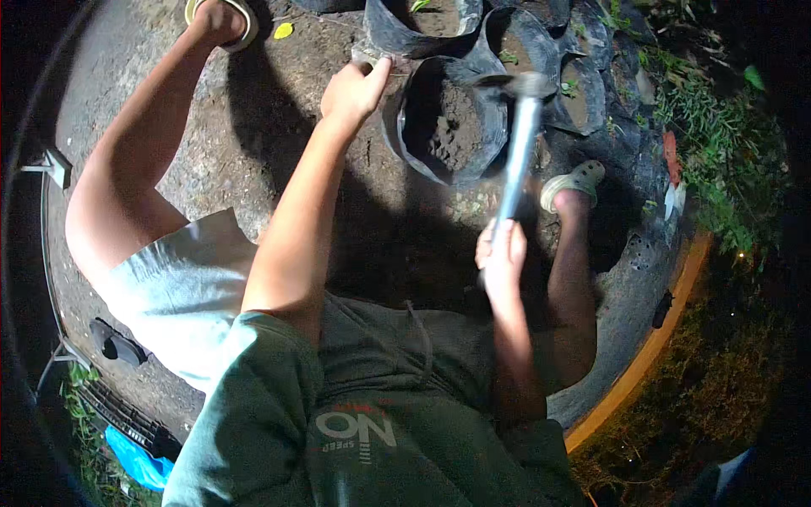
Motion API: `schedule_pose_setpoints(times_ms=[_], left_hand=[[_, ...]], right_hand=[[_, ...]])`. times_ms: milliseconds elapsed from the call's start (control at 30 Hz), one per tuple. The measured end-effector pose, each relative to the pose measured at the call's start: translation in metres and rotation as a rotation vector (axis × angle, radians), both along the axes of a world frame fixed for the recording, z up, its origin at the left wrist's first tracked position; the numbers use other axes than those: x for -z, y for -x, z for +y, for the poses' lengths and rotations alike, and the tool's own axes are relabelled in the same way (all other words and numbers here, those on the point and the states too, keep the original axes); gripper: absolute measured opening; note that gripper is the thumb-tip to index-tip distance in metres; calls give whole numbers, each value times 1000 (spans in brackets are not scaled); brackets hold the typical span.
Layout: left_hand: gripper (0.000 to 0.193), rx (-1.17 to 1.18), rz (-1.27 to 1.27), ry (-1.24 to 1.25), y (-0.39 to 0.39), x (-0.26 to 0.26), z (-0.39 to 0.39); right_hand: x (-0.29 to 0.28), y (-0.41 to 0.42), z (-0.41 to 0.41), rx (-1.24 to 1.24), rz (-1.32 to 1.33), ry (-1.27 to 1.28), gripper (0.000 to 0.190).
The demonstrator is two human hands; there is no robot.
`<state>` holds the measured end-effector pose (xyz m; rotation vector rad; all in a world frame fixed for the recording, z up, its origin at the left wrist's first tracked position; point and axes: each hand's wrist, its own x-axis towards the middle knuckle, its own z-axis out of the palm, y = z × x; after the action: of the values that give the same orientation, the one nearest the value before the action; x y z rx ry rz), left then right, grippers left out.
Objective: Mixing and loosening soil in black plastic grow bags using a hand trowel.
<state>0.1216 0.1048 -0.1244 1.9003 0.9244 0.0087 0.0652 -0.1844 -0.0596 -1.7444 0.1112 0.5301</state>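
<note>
My right hand (502,253) is closed around the handle of a hammer (523,152). The hammer's blurred metal head points away from me, at the right rim of a round black plastic planter (396,127) with loose soil (453,127) inside. To the left of this planter, my left hand (355,92) is at the near edge of another black planter (418,44). Its thumb is extended and its fingers are curled; what they grip, if anything, is hidden. Further black planters (523,41) with soil and small green seedlings (569,87) stand close together beyond the hammer.
My feet in light clogs (573,184) are set wide apart on dirty ground (209,127). Green plants (728,146) and an orange edge (640,361) lie right. A dark sandal (117,342), a black slatted plastic item (127,418) and a blue plastic bag (136,459) lie lower left.
</note>
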Motion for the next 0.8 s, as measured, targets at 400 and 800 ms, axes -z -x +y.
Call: schedule_pose_setpoints(times_ms=[400, 800], left_hand=[[59, 436, 310, -5, 19, -19, -20], [47, 520, 188, -40, 10, 5, -18]], right_hand=[[40, -33, 11, -201, 233, 457, 37], [42, -34, 9, -153, 261, 446, 40]])
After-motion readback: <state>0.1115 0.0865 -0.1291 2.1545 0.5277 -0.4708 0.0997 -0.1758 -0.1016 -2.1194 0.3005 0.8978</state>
